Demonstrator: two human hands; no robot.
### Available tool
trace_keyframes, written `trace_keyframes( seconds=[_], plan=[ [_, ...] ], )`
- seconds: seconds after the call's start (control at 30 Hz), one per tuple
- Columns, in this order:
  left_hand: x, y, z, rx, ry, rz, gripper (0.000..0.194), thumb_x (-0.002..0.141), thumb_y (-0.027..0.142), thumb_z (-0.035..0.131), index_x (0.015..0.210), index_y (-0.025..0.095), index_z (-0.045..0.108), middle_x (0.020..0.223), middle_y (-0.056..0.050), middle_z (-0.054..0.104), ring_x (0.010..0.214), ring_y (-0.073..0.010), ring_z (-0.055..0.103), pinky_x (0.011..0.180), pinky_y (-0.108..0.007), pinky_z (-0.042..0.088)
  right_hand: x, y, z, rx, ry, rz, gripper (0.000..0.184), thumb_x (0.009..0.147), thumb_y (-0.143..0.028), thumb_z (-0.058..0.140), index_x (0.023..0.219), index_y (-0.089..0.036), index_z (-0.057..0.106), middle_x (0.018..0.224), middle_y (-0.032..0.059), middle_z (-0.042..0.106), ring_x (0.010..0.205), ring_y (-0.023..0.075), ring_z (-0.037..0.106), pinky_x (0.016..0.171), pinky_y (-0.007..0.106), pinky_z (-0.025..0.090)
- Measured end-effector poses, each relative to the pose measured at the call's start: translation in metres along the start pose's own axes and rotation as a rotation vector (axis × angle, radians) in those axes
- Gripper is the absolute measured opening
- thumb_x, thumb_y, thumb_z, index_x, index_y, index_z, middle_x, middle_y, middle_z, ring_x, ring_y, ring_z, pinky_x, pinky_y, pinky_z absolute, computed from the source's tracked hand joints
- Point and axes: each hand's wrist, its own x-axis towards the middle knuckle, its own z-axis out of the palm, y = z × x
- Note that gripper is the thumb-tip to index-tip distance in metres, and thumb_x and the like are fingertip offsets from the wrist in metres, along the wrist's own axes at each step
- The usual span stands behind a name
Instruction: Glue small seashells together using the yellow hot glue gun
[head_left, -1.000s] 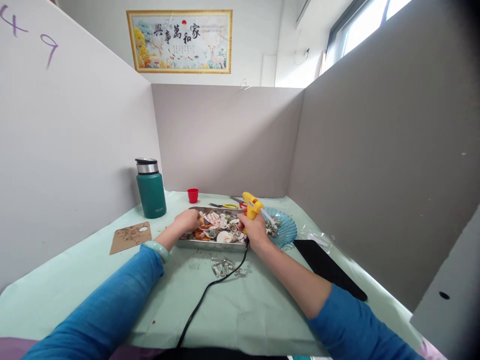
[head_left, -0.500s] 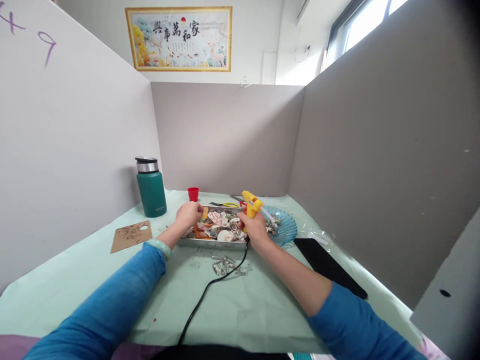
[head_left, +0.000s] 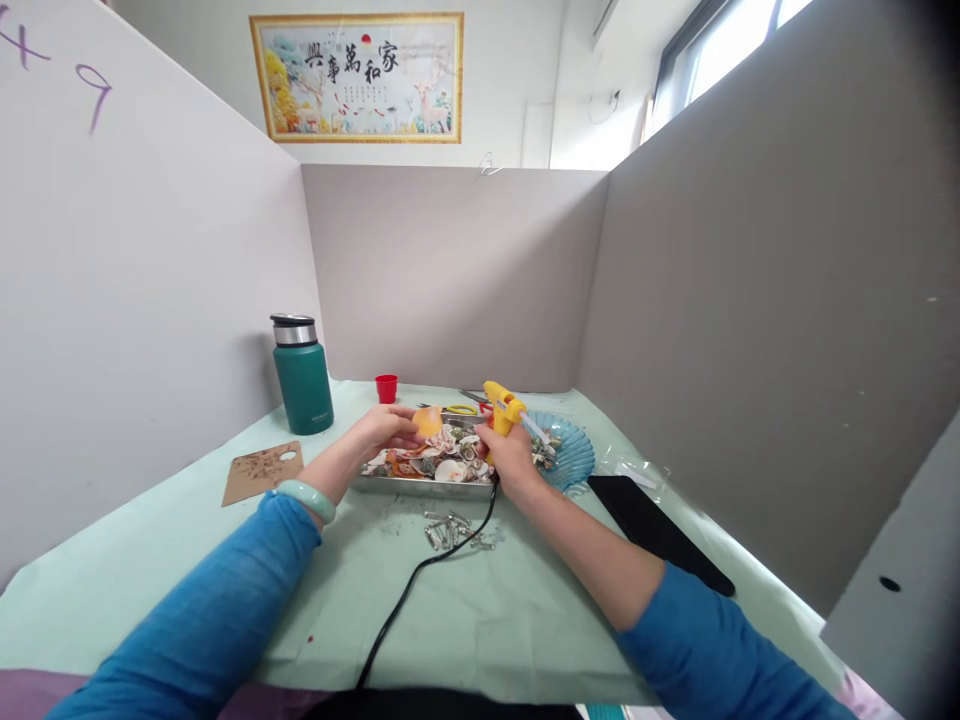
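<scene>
Over the far left part of a metal tray (head_left: pixel 427 488), my left hand (head_left: pixel 388 428) pinches an orange seashell (head_left: pixel 428 421) between thumb and fingers. The tray is filled with mixed seashells (head_left: pixel 450 468) in white, brown and orange. My right hand (head_left: pixel 508 452) is wrapped round the handle of a yellow glue gun (head_left: pixel 504 405) above the tray's right end. From the gun a black cord (head_left: pixel 420 568) runs down to the table's near edge. In front of the tray lies a small heap of metal pins or clips (head_left: pixel 454 532).
A blue plate (head_left: pixel 576 452) with small shells stands right of the tray, near a black flat strip (head_left: pixel 660 535). On the left are a green bottle (head_left: pixel 302 380) and a brown card (head_left: pixel 262 473). Behind lie a red cup (head_left: pixel 386 388) and yellow-handled pliers (head_left: pixel 460 409). Grey panels enclose three sides.
My left hand has turned and its fingers have opened out, with the orange shell now raised and facing me above the tray. My right hand and the glue gun have stayed in place.
</scene>
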Motion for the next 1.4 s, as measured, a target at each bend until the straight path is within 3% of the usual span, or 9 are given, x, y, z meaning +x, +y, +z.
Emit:
trace_keyframes(
  seconds=[0.23,0.33,0.43,0.53,0.63,0.77,1.0,1.27,1.4],
  plan=[
    [-0.012,0.003,0.017,-0.016,-0.091,-0.052,0.023,0.065,0.007,0.065,0.086,0.008,0.057,0.066,-0.012,0.067,0.065,-0.0216,0.068,0.059,-0.030,0.055,0.001,0.001,0.000,-0.004,0.005,0.010,0.028,0.059,-0.022,0.061,0.085,-0.018,0.050,0.051,-0.0086,0.050,0.039,0.0069,0.045,0.038,0.018,0.039],
    [-0.011,-0.001,0.016,0.082,-0.139,-0.008,0.022,0.066,0.018,0.068,0.086,0.010,0.059,0.067,-0.010,0.068,0.064,-0.0205,0.067,0.057,-0.028,0.053,0.001,0.002,0.000,-0.011,0.021,0.007,0.029,0.059,-0.022,0.062,0.085,-0.018,0.050,0.051,-0.0087,0.050,0.039,0.0072,0.046,0.038,0.018,0.039],
    [-0.004,-0.007,0.009,0.429,-0.123,0.088,0.025,0.073,0.036,0.062,0.080,0.012,0.064,0.071,-0.009,0.068,0.055,-0.0174,0.064,0.047,-0.025,0.046,0.001,0.001,0.000,-0.008,0.033,0.011,0.029,0.060,-0.023,0.062,0.086,-0.018,0.050,0.051,-0.0087,0.050,0.039,0.0074,0.046,0.038,0.018,0.039],
    [0.008,-0.011,-0.001,0.877,0.052,0.188,0.026,0.078,0.036,0.053,0.079,0.014,0.068,0.070,-0.008,0.069,0.054,-0.0162,0.062,0.050,-0.024,0.043,0.000,0.000,0.000,0.000,0.025,0.010,0.028,0.060,-0.022,0.062,0.085,-0.017,0.050,0.051,-0.0085,0.050,0.039,0.0073,0.046,0.038,0.018,0.038],
    [0.020,-0.016,-0.010,1.174,0.163,0.262,0.024,0.074,0.029,0.056,0.090,0.017,0.071,0.086,-0.008,0.071,0.074,-0.0199,0.065,0.063,-0.025,0.043,0.000,0.000,0.000,0.008,0.018,0.002,0.028,0.059,-0.021,0.062,0.084,-0.017,0.051,0.052,-0.0083,0.050,0.039,0.0071,0.046,0.038,0.018,0.038],
    [0.032,-0.024,-0.009,1.377,0.140,0.336,0.044,0.067,0.026,0.062,0.111,0.021,0.064,0.106,-0.010,0.067,0.094,-0.0242,0.061,0.071,-0.026,0.043,0.000,0.001,0.000,0.016,0.018,-0.002,0.028,0.059,-0.021,0.062,0.084,-0.017,0.051,0.053,-0.0081,0.050,0.040,0.0068,0.047,0.038,0.017,0.039],
    [0.037,-0.023,-0.018,1.289,0.087,0.331,0.024,0.065,0.030,0.064,0.086,0.019,0.068,0.088,-0.006,0.070,0.080,-0.0202,0.061,0.065,-0.023,0.041,0.001,0.001,0.000,0.004,0.020,0.007,0.029,0.059,-0.022,0.062,0.085,-0.017,0.051,0.053,-0.0082,0.050,0.039,0.0070,0.046,0.038,0.018,0.040],
    [0.026,-0.010,-0.036,1.260,0.308,0.305,0.015,0.062,0.015,0.063,0.075,0.021,0.068,0.087,-0.009,0.068,0.083,-0.0232,0.060,0.063,-0.025,0.039,0.000,0.000,0.000,-0.003,0.030,0.010,0.029,0.059,-0.022,0.062,0.085,-0.017,0.051,0.054,-0.0077,0.050,0.039,0.0070,0.046,0.038,0.018,0.040],
    [0.022,-0.011,-0.023,1.194,0.133,0.411,0.014,0.064,0.027,0.066,0.076,0.023,0.071,0.081,-0.006,0.069,0.078,-0.0207,0.060,0.065,-0.025,0.039,0.000,0.001,0.000,-0.002,0.016,-0.002,0.028,0.059,-0.022,0.062,0.084,-0.017,0.051,0.054,-0.0082,0.049,0.039,0.0068,0.046,0.038,0.018,0.040]
  ],
)
